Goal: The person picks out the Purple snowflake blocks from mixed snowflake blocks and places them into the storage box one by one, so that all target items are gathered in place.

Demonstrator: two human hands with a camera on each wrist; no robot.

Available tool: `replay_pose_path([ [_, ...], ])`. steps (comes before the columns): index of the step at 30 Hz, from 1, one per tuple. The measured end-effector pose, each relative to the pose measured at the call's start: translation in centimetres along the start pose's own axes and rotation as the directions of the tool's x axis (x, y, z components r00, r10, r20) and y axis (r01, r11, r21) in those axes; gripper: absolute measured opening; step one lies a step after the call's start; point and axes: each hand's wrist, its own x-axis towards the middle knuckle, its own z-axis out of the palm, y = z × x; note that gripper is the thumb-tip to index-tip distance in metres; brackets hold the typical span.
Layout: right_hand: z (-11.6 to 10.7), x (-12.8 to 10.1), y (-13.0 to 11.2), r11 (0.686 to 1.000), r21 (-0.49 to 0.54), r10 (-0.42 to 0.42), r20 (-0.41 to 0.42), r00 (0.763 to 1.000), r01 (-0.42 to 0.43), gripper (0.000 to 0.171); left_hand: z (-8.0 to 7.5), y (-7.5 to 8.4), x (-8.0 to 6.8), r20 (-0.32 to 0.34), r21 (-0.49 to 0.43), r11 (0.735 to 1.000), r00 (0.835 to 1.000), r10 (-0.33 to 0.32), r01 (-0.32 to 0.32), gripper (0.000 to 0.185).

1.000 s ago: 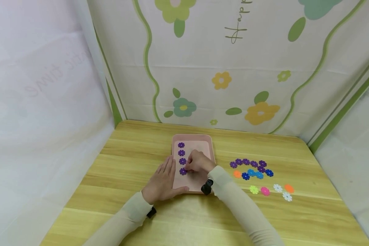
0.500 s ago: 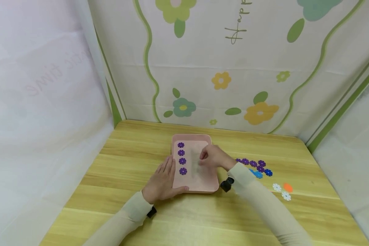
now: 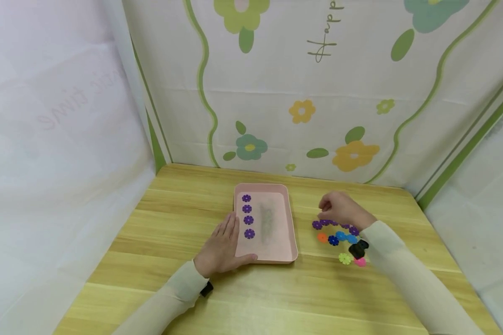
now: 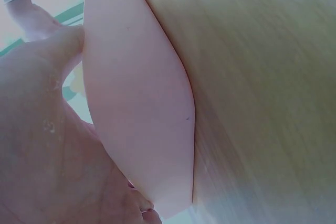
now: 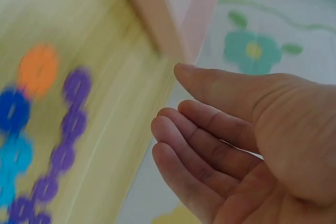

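Right hand point(image 3: 339, 210) has left the pink tray point(image 3: 294, 242) and swung out over the loose flower pieces, where a second ago it was setting a purple one down inside. Now it hovers above the row of purple flower pieces point(image 3: 317, 225), fingers loosely curled, grip holding nothing; the wrist view shows the fingers point(image 5: 210, 150) relaxed and bare, with purple shapes blurred below them. Just nearer the person than that grip lie an orange piece point(image 3: 322, 237), blue pieces point(image 3: 340, 236), and further back toward the wrist a yellow-green piece point(image 3: 345, 258) and a pink one point(image 3: 360, 262), all on the wooden surface point(image 3: 184, 204).

Left hand point(image 3: 221, 246) lies flat against the tray's near-left edge, fingers straight along the side and thumb at the near rim, steadying it. Directly beside those fingertips, inside the tray, four purple flowers point(image 3: 248, 220) sit in a column along the left side. From the left wrist camera the tray's pink underside or wall point(image 4: 136, 103) fills the frame against the palm.
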Motion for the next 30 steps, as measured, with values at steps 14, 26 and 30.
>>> replay_pose_path([
  [14,-1.7,-2.6,10.2,0.988,-0.092,0.125,-0.006,0.992,-0.125,0.034,0.0,0.0,-0.2,-0.011,-0.028,0.999,1.000,0.016,-0.016,0.119],
  [26,0.0,-3.4,15.1,0.979,-0.032,0.201,-0.041,0.979,-0.202,0.040,1.0,-0.5,0.1,-0.024,-0.002,1.000,1.000,0.014,-0.014,0.122],
  [30,0.8,-3.4,15.9,0.972,-0.004,0.233,-0.052,0.971,-0.234,0.036,1.1,-0.6,0.1,-0.044,-0.027,0.999,0.999,0.026,-0.027,0.123],
])
